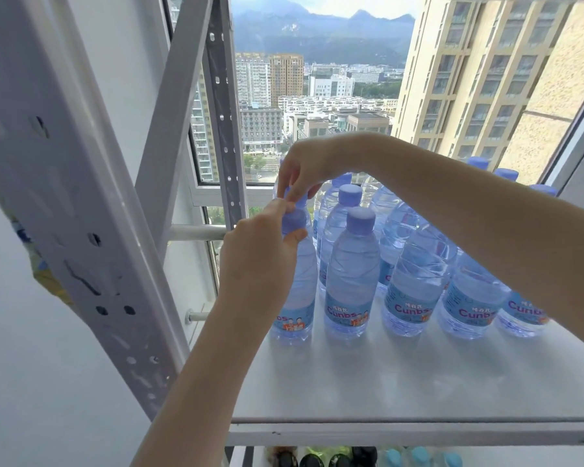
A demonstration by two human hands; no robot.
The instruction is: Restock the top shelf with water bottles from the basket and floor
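Shelf (pixel 418 382), left hand (pixel 257 261) around bottle cap (pixel 294 221)

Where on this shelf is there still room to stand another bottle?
The bare strip of shelf between the front row of bottles and the shelf's front edge is free. Behind that row, toward the window, bottles stand packed, and the left hand and right hand crowd the caps at the left end.

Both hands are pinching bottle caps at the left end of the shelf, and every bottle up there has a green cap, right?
Not quite. The bottle caps are blue, not green, as the head view shows. The rest holds: the left hand and the right hand each pinch a cap at the left end of the shelf.
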